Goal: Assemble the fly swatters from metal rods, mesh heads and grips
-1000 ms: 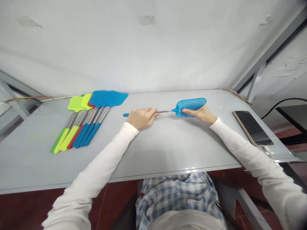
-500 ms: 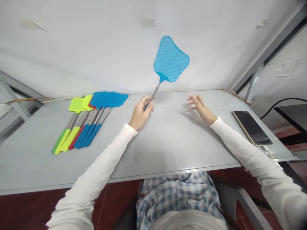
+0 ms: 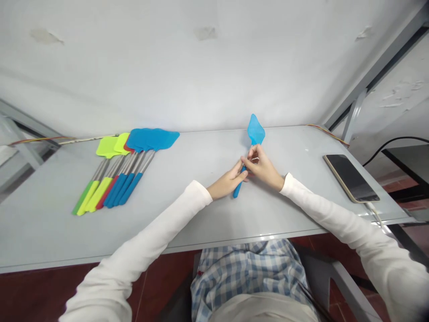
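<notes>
Blue swatter, lengthwise toward wall; grasped in fingers of left hand at handle, right hand beyond.

1. Right of centre, the left hand and right hand hide the middle of the blue fly swatter.
2. Its head's surface pattern is too faint to tell.
3. At left, overlapping blue swatters cover most of the head of the red swatter.
4. The left edge cuts off the desk.
5. The bottom edge crops both white sleeves.
</notes>
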The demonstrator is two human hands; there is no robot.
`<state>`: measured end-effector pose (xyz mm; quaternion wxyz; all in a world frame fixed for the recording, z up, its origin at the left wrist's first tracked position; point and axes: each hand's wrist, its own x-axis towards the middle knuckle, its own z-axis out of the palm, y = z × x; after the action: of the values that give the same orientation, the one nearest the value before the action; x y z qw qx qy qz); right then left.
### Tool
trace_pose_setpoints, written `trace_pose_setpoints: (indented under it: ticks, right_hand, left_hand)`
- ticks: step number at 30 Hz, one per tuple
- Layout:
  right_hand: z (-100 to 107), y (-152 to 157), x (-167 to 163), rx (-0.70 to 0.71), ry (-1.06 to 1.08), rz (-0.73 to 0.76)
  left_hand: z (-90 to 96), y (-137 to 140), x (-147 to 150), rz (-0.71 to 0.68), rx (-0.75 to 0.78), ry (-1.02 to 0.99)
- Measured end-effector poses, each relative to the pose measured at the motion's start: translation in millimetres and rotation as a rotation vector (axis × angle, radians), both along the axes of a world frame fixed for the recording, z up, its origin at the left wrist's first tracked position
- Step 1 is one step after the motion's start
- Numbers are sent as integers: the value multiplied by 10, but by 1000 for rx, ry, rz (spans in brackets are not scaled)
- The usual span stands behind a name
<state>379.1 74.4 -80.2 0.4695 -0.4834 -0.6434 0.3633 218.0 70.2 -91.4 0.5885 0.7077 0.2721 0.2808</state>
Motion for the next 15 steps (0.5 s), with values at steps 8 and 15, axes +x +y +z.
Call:
trace_pose_setpoints:
  ticks: [8,15]
  right_hand:
    - [-85,251,349,130,-237,-152]
    - [-198,400,943,254,-570,-240]
  left_hand:
    - [131,65,-212,319,537,342]
    - [143,614,-1079,1059,819,818]
